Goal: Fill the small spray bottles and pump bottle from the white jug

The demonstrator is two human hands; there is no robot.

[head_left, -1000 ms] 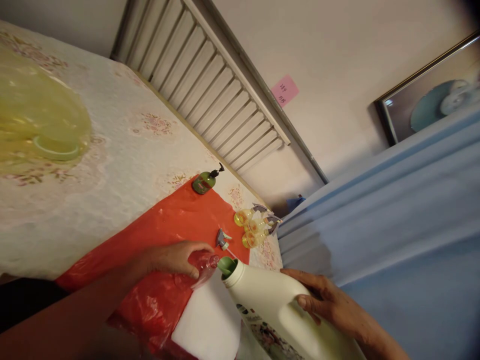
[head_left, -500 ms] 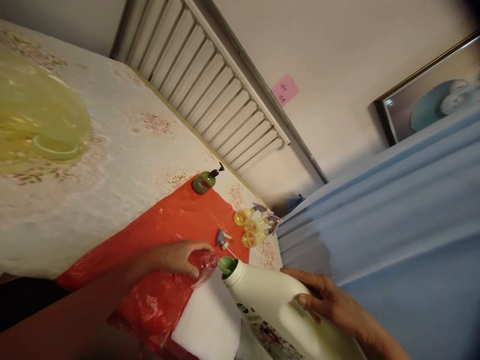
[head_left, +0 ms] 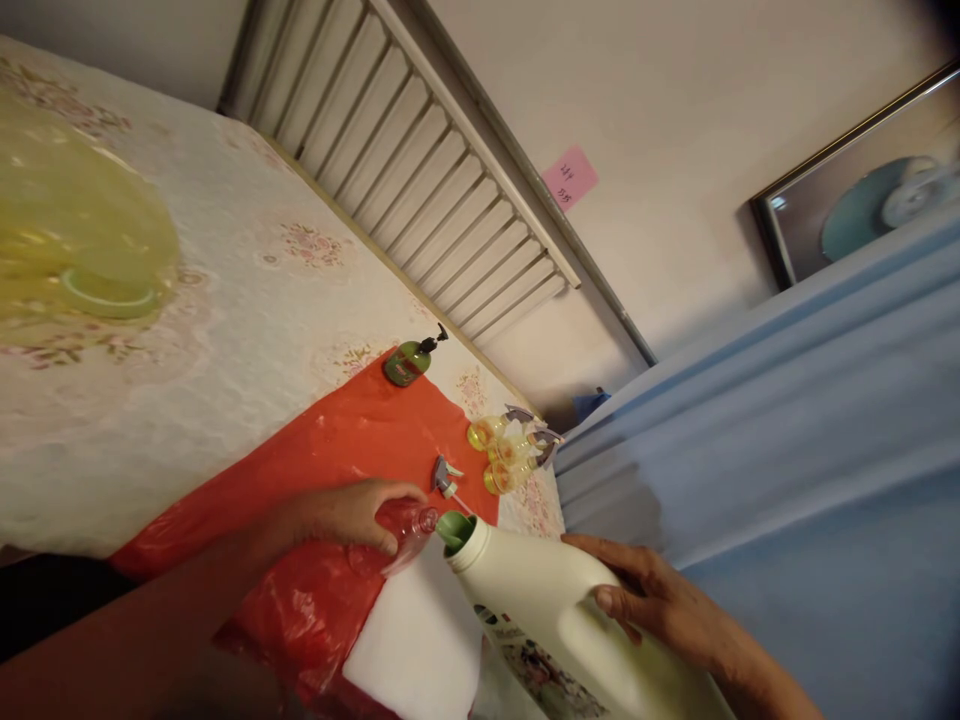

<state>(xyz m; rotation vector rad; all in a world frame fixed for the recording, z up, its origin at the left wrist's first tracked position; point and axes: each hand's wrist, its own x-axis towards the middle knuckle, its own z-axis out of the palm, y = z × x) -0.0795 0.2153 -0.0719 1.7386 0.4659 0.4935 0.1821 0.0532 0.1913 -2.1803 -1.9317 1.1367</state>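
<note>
My left hand (head_left: pixel 356 515) is closed around a clear plastic bottle (head_left: pixel 411 540) with an uncapped neck. My right hand (head_left: pixel 649 595) grips a large cream-coloured jug (head_left: pixel 547 600) by its handle. The jug's open mouth, with a green pouring spout (head_left: pixel 454 531) inside, lies right beside the bottle's neck; whether they touch, I cannot tell. No liquid stream can be made out between them. Just beyond, a grey trigger spray head (head_left: pixel 445 477) with a thin tube rests on a red plastic sheet (head_left: pixel 322 450). Below the bottle is a white pad (head_left: pixel 424 640).
Several spray bottles with yellow contents (head_left: pixel 510 455) stand grouped at the sheet's far corner. A green pump bottle (head_left: pixel 407 364) is near the radiator (head_left: pixel 435 170). A large yellow translucent bag (head_left: pixel 82 220) occupies the left of the flowered tablecloth (head_left: pixel 247 330). Blue cloth (head_left: pixel 787 450) borders the right.
Almost nothing differs. Both hands, the bottle and the jug keep the same positions, and the view has shifted only very slightly.
</note>
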